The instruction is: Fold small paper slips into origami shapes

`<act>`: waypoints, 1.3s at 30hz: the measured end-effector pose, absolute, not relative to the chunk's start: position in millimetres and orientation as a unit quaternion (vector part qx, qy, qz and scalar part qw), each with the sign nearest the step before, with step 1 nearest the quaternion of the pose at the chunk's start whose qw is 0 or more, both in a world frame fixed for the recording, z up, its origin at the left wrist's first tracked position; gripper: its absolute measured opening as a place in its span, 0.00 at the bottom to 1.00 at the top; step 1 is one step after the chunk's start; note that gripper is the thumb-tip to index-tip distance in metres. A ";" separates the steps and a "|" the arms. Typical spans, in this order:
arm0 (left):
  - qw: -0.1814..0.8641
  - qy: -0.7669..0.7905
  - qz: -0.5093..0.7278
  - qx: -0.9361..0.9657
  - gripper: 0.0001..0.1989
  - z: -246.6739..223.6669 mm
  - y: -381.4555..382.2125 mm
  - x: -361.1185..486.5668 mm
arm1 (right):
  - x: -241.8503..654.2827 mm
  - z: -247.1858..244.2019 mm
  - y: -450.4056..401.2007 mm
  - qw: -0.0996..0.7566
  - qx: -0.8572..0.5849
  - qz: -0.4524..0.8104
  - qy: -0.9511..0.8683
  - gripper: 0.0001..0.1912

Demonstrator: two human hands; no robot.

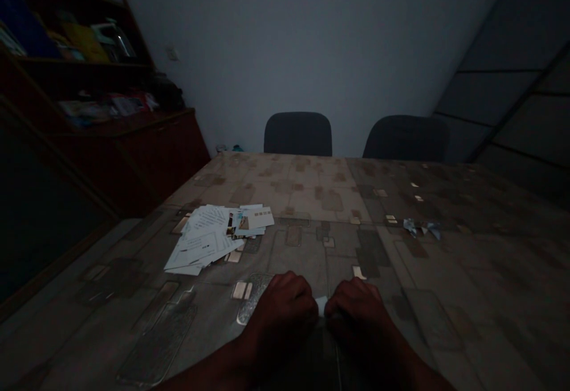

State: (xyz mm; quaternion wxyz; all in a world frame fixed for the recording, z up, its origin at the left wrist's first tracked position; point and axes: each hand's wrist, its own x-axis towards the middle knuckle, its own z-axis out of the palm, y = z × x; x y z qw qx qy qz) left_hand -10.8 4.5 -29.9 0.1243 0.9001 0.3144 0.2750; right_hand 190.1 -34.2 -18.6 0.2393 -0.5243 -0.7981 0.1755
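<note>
Near the front edge of the table, my left hand (289,305) and my right hand (356,308) are side by side with curled fingers. Between them shows a small piece of white paper (321,305), gripped from both sides. Most of the paper is hidden by my fingers, so its full shape cannot be seen. Farther right on the table lies a small folded paper piece (421,228), pale and pinched in the middle. To the left rests a spread pile of printed paper sheets (202,242), with picture cards (253,220) on its right side.
A patterned cloth (307,189) covers the table. Two dark chairs (298,134) stand behind its far edge, against a plain wall. At the left is a wooden cabinet (164,153) with shelves holding assorted items and a kettle (122,41). The room is dim.
</note>
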 end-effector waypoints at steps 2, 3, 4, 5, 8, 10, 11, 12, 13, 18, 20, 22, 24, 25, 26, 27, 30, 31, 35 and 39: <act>0.165 0.332 0.273 0.888 0.07 -27.7 3.9 -11.7 | 188.1 -16.1 -35.8 0.239 -0.526 0.178 -0.797 0.07; 0.184 0.338 0.271 0.882 0.08 -26.4 3.7 -12.0 | 187.3 -15.0 -36.1 0.236 -0.528 0.179 -0.796 0.07; 0.199 0.343 0.269 0.878 0.08 -24.9 3.5 -12.2 | 186.7 -13.9 -36.1 0.231 -0.532 0.180 -0.794 0.07; 0.209 0.347 0.267 0.875 0.08 -23.5 3.4 -12.2 | 186.2 -13.0 -35.9 0.225 -0.537 0.182 -0.792 0.08; 0.223 0.353 0.263 0.870 0.08 -19.4 3.1 -11.5 | 185.5 -11.3 -35.0 0.206 -0.551 0.183 -0.788 0.08; 0.222 0.356 0.261 0.869 0.08 -17.9 2.4 -10.8 | 185.3 -11.3 -34.9 0.205 -0.549 0.180 -0.790 0.08; 0.218 0.359 0.261 0.869 0.08 -17.8 2.0 -10.4 | 185.2 -11.7 -34.9 0.208 -0.547 0.175 -0.792 0.08; 0.214 0.361 0.260 0.869 0.07 -18.2 1.5 -10.1 | 185.1 -12.3 -35.0 0.210 -0.545 0.170 -0.794 0.08; 0.210 0.365 0.259 0.869 0.07 -18.9 1.1 -9.9 | 184.9 -12.9 -35.1 0.211 -0.545 0.165 -0.795 0.07; 0.204 0.381 0.255 0.865 0.07 -22.7 0.6 -9.7 | 182.4 -14.7 -35.3 0.210 -0.554 0.140 -0.793 0.08; 0.207 0.387 0.256 0.861 0.08 -22.1 1.0 -9.7 | 180.9 -14.3 -35.6 0.214 -0.559 0.132 -0.790 0.07; 0.208 0.394 0.257 0.858 0.08 -20.2 1.3 -9.2 | 179.2 -13.6 -36.1 0.219 -0.562 0.125 -0.787 0.07; 0.210 0.400 0.253 0.856 0.08 -17.8 1.6 -8.2 | 177.4 -13.2 -36.6 0.222 -0.566 0.121 -0.784 0.07; 0.211 0.402 0.251 0.855 0.08 -16.7 1.7 -7.7 | 176.5 -13.3 -36.8 0.222 -0.570 0.119 -0.782 0.07; 0.210 0.405 0.249 0.854 0.08 -15.9 1.8 -7.1 | 175.8 -13.6 -36.8 0.221 -0.574 0.117 -0.780 0.07; 0.210 0.408 0.246 0.854 0.08 -15.4 1.9 -6.7 | 175.2 -14.1 -36.9 0.220 -0.578 0.113 -0.778 0.07; 0.215 0.414 0.240 0.851 0.09 -15.4 2.2 -6.6 | 175.7 -15.3 -36.3 0.222 -0.585 0.107 -0.772 0.07; 0.220 0.414 0.240 0.850 0.09 -15.7 2.2 -7.0 | 176.6 -15.5 -35.9 0.226 -0.585 0.114 -0.771 0.07; 0.241 0.420 0.242 0.841 0.10 -15.3 2.3 -9.4 | 181.1 -15.4 -34.2 0.234 -0.583 0.167 -0.760 0.08; 0.246 0.418 0.243 0.840 0.08 -14.8 3.8 -12.3 | 181.9 -16.6 -34.0 0.239 -0.589 0.179 -0.751 0.09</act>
